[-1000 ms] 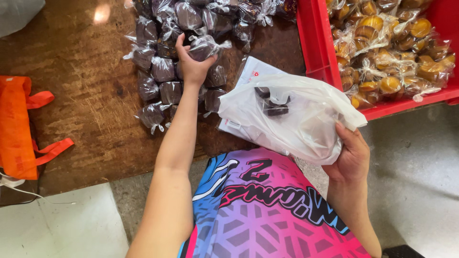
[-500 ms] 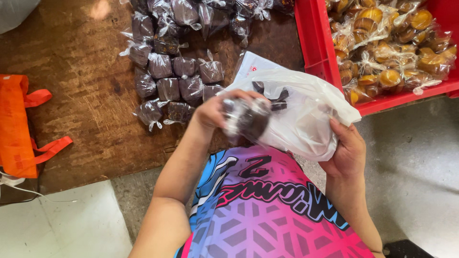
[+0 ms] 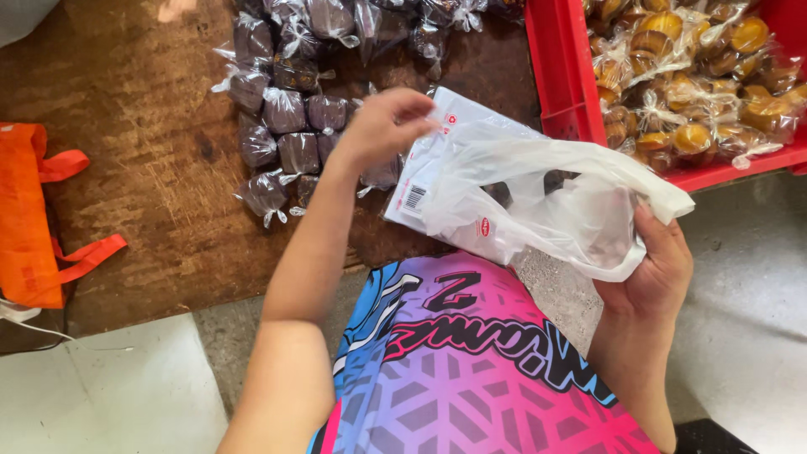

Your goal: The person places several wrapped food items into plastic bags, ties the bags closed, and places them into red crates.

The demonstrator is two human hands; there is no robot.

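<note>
My right hand [image 3: 654, 267] grips the right end of a thin white plastic bag [image 3: 538, 197] and holds it up over my lap. Dark shapes show through the bag's film. My left hand [image 3: 385, 124] hovers at the bag's left mouth, fingers loosely bent, with nothing visible in it. Just beyond that hand lie several dark brown cakes [image 3: 298, 126], each in clear wrap, spread on the brown wooden table [image 3: 151, 185]. A flat pack of white bags [image 3: 420, 181] lies under the held bag.
A red crate [image 3: 559, 67] at the upper right holds several wrapped golden-brown cakes [image 3: 698, 76]. An orange cloth bag [image 3: 29, 214] lies at the table's left edge. Pale grey floor [image 3: 109, 395] shows below the table, and my patterned shirt fills the bottom centre.
My left hand picked a dark wrapped cake from the pile, carried it to the white bag, and now shows nothing in it at the bag's mouth. The right hand kept its hold.
</note>
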